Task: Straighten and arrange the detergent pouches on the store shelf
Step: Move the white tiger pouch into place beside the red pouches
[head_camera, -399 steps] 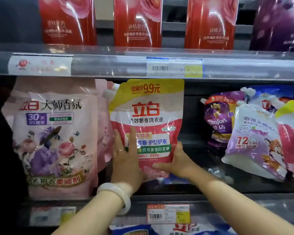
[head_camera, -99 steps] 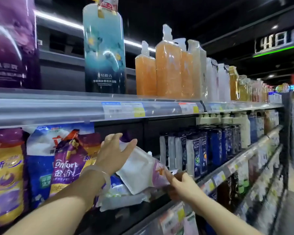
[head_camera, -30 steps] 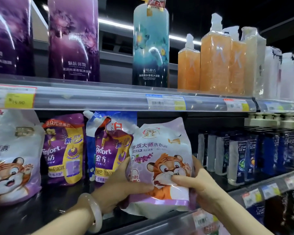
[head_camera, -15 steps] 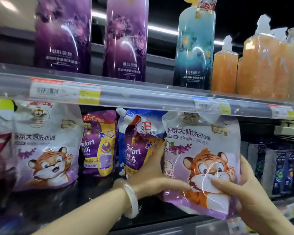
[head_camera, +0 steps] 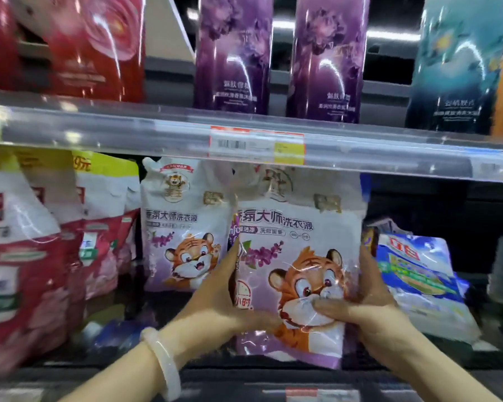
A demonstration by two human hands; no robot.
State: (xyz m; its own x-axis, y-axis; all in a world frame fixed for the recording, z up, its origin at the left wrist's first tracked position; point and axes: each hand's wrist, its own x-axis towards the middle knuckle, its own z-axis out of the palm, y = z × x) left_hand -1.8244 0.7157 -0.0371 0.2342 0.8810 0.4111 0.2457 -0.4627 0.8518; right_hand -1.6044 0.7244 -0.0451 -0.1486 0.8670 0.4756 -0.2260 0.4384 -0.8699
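The upper rail (head_camera: pixel 128 134) caps the opening, so the shelf (head_camera: pixel 244 369) is reachable only from its front edge. Toward the left edge, red pouches (head_camera: pixel 27 256) and a standing tiger pouch (head_camera: pixel 183 227) stand close together and close off the front. The held tiger pouch (head_camera: pixel 296 256) fills the middle up to the rail. Toward the right edge a blue pouch (head_camera: pixel 418 271) lies flat, with dark open room above it.
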